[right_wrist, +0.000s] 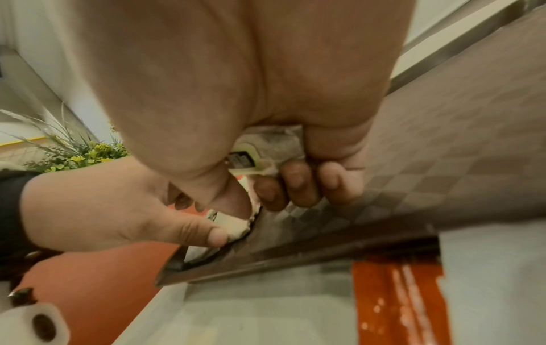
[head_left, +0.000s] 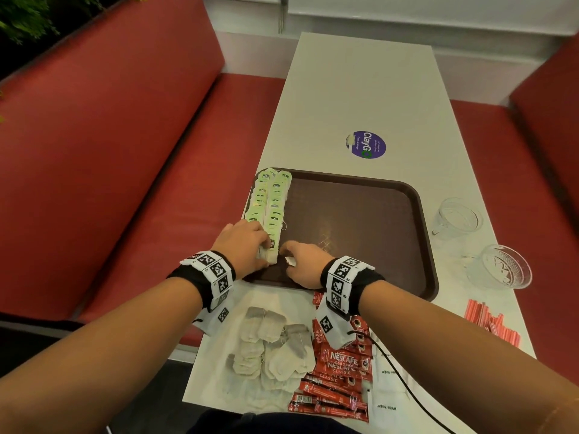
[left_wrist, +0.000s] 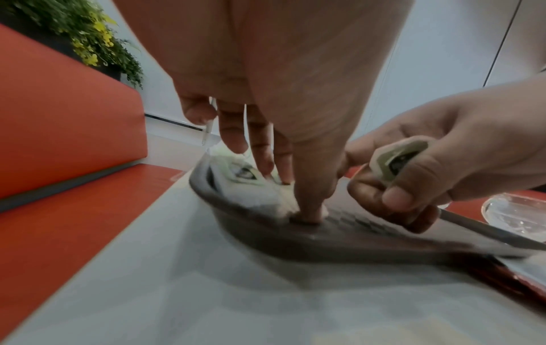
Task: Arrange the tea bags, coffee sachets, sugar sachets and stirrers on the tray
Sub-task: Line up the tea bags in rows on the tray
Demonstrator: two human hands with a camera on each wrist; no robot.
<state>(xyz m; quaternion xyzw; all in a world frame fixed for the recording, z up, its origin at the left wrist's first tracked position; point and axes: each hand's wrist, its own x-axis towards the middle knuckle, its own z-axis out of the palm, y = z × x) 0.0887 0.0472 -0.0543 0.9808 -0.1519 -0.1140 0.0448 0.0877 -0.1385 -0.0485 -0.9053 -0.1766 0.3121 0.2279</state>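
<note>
A brown tray (head_left: 360, 214) lies on the white table, with green-tagged tea bags (head_left: 269, 198) in two rows along its left edge. My left hand (head_left: 260, 245) rests on the nearest bags of those rows at the tray's near left corner. Its fingers (left_wrist: 260, 144) are straight and the thumb (left_wrist: 310, 200) presses down beside a bag. Just to its right, my right hand (head_left: 291, 255) curls round one tea bag (left_wrist: 395, 161), whose tag shows in the fist (right_wrist: 245, 161).
Near the table's front edge lie loose tea bags (head_left: 272, 349), red coffee sachets (head_left: 341, 368) and white sugar sachets (head_left: 388, 389). Red stirrers (head_left: 488, 321) and two glass cups (head_left: 457, 217) (head_left: 501, 267) stand right of the tray. Red benches flank the table.
</note>
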